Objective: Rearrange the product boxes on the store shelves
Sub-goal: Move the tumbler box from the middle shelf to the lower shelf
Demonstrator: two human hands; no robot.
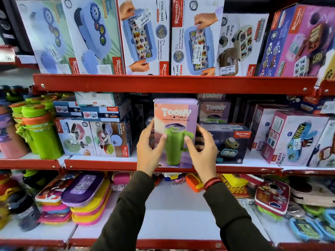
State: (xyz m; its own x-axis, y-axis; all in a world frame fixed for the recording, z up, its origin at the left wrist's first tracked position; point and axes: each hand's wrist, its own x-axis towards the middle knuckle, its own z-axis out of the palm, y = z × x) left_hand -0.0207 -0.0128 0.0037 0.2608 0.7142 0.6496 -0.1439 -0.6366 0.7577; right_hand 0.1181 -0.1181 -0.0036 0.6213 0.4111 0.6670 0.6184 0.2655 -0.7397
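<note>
A tall Toony tumbler box (175, 115), pink and lilac with a green tumbler printed on it, stands upright at the front edge of the middle shelf (101, 163). My left hand (150, 149) grips its left side, thumb on the front face. On its right side my right hand (203, 151) holds it the same way. A second Toony box (214, 110) stands further back to the right, with a dark Rishabh box (230, 142) in front of it.
Lunch-box cartons (94, 138) stand left of the held box, green bottles (41, 134) further left, Kidzee Plus boxes (293, 140) at the right. The top shelf holds large Rishabh cartons (145, 37). Below, pouches (85, 194) and lunch bags (272, 196) flank a bare white patch.
</note>
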